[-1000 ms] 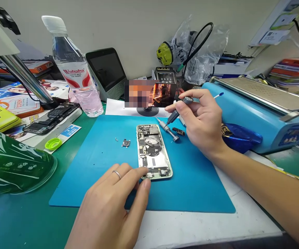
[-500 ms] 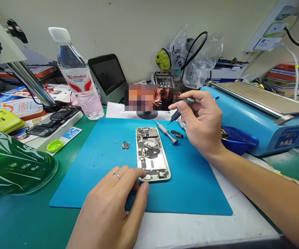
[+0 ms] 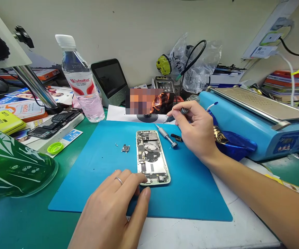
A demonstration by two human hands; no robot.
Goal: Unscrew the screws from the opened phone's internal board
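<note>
An opened smartphone (image 3: 152,157) with its inner parts bared lies on a blue mat (image 3: 79,183). My left hand (image 3: 115,200), a ring on one finger, rests its index fingertip on the phone's lower left corner; the thumb is apart, near the bottom edge. In my right hand (image 3: 196,128) is a dark screwdriver (image 3: 170,119), pinched above the mat's far right part with its tip pointing down and left. A second, grey screwdriver (image 3: 167,136) lies right of the phone, beside a small dark part (image 3: 176,137). Left of the phone lies a small metal part (image 3: 125,148).
A water bottle (image 3: 80,83) and a green cup (image 3: 17,162) stand at the left, near a lamp stand (image 3: 39,86). A blue machine (image 3: 243,117) with a metal top takes up the right side. Behind the mat is a small propped screen (image 3: 162,101).
My right hand with the screwdriver has moved away from the phone's side, slightly left and farther back. The left hand stays at the phone's corner. The view has shifted slightly.
</note>
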